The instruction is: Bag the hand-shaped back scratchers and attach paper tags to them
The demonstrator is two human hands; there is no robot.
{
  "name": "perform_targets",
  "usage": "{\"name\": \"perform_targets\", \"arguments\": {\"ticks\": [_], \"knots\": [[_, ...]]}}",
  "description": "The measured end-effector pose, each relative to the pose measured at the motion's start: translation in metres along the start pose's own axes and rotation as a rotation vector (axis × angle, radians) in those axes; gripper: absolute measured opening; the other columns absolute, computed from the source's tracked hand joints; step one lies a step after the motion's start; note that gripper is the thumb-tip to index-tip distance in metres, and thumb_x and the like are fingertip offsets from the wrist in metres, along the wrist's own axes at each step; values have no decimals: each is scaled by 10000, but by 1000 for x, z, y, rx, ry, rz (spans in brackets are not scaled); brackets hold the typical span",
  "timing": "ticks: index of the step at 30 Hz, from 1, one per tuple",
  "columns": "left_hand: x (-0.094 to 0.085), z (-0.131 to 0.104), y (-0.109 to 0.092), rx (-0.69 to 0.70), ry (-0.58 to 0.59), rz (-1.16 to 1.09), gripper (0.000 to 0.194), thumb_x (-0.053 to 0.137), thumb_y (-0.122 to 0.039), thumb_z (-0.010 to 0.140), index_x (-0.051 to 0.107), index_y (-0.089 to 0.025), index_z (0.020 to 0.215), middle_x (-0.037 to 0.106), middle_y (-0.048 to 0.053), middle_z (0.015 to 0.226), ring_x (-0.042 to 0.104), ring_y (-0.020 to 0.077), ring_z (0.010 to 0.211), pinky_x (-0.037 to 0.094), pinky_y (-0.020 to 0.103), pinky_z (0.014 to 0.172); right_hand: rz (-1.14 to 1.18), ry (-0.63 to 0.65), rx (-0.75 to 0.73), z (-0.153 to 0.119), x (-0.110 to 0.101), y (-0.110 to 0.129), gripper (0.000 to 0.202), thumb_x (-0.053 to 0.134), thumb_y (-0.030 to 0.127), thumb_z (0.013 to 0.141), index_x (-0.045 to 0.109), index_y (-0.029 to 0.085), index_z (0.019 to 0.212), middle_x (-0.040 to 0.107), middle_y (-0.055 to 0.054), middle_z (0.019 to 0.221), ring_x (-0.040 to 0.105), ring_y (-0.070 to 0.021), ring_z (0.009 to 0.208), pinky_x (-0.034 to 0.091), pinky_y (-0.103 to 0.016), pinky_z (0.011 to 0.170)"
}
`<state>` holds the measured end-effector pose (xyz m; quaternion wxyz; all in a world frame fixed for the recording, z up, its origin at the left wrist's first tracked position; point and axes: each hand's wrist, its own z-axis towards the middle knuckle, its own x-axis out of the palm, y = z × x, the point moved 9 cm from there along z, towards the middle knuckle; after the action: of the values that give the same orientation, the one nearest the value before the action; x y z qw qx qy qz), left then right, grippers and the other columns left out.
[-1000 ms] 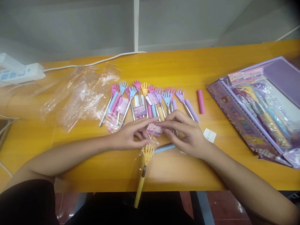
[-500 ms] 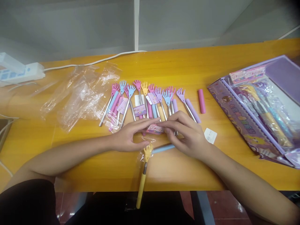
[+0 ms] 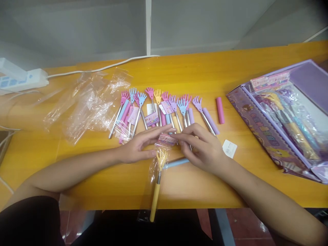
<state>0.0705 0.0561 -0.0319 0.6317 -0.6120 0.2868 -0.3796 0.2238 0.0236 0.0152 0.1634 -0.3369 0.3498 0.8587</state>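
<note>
A yellow back scratcher (image 3: 155, 194) with a hand-shaped head lies in a clear plastic bag under a pink header card (image 3: 166, 139), its handle end reaching past the table's front edge. My right hand (image 3: 203, 147) pinches the card's right side with its fingertips; the thumb tip is hidden. My left hand (image 3: 140, 145) is open on the card's left, fingers stretched along its top and thumb apart below. Whether those fingertips touch the card I cannot tell. Under my right hand lies a light blue tube (image 3: 176, 163). Behind both hands, several back scratchers (image 3: 182, 107) in pink, blue, purple and yellow lie side by side.
Crumpled clear bags (image 3: 89, 109) lie on the left, near a white power strip (image 3: 24, 80) and its cable. To the right are a pink tube (image 3: 220, 110), a white label (image 3: 229, 148) and a purple display box (image 3: 253, 131) holding bagged back scratchers.
The bagged yellow back scratcher and its header card have moved slightly upward, away from my body. My left hand's thumb has straightened a little. The right hand keeps its pinch.
</note>
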Motion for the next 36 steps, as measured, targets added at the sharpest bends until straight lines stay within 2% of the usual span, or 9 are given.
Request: {"name": "perform_targets", "arguments": {"ticks": [3,10,17,22,27,31,36], "knots": [[0,0,2,-13,-9,-55,748,715,-435,1033,392,-334,1700,405,138,1759,395,339,1637,369,557,1338,29,18,13,1,2,-1,515,584,20,953,654,249,1408,626,-68,980,611,-205,796,548,-357,664],[1,0,4,-29,17,-118,752,720,-376,1034,377,-366,1703,371,122,1779,357,332,1656,390,520,1330,33,38,49,2,5,-1,475,581,58,984,630,241,1420,613,-68,968,628,-217,822,558,-369,694],[2,-2,5,-47,12,-122,796,736,-414,1019,352,-360,1714,327,126,1798,320,345,1670,383,539,1330,39,59,47,3,8,0,455,586,61,987,640,237,1403,548,-42,912,569,-190,762,504,-336,642],[0,-1,5,-27,-6,-141,769,738,-412,1020,379,-383,1699,333,125,1795,384,348,1642,439,529,1298,24,56,-3,0,8,1,526,576,38,978,603,237,1465,554,-43,924,553,-195,770,492,-336,644],[0,0,6,-10,1,-199,804,739,-385,1016,344,-371,1716,262,130,1821,430,379,1608,478,535,1263,-29,37,-72,-4,8,8,531,589,22,962,609,200,1461,567,-33,888,545,-202,766,481,-356,682],[1,0,6,-19,27,-249,826,730,-367,1016,313,-361,1729,228,130,1831,426,390,1606,473,524,1262,-13,76,20,0,11,3,462,582,50,992,612,166,1439,566,-20,843,540,-192,734,460,-346,673],[3,-1,5,-32,54,-293,856,745,-349,996,304,-385,1729,192,110,1843,397,412,1617,478,537,1250,138,107,105,3,13,0,450,554,78,1033,616,215,1458,551,32,743,504,-157,645,437,-316,657]]}}
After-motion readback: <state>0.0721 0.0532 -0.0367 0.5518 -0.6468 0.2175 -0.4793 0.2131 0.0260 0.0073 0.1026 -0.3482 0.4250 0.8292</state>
